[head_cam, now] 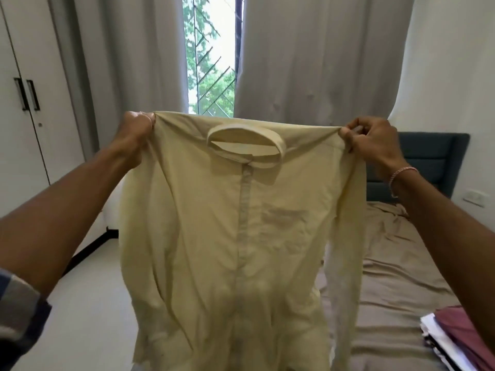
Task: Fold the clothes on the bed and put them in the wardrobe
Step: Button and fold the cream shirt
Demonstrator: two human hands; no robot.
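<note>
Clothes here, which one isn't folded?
The cream shirt, held up by its shoulders in the left hand and right hand. The maroon garment and white garment lie stacked on the bed.

The shirt (241, 236) and folded stack (460, 338) run off the bottom edge.

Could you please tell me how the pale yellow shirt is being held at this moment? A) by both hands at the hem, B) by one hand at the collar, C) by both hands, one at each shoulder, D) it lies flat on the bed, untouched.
C: the left hand and the right hand each pinch a shoulder of the pale yellow shirt, which hangs spread in the air with its collar between them.
</note>
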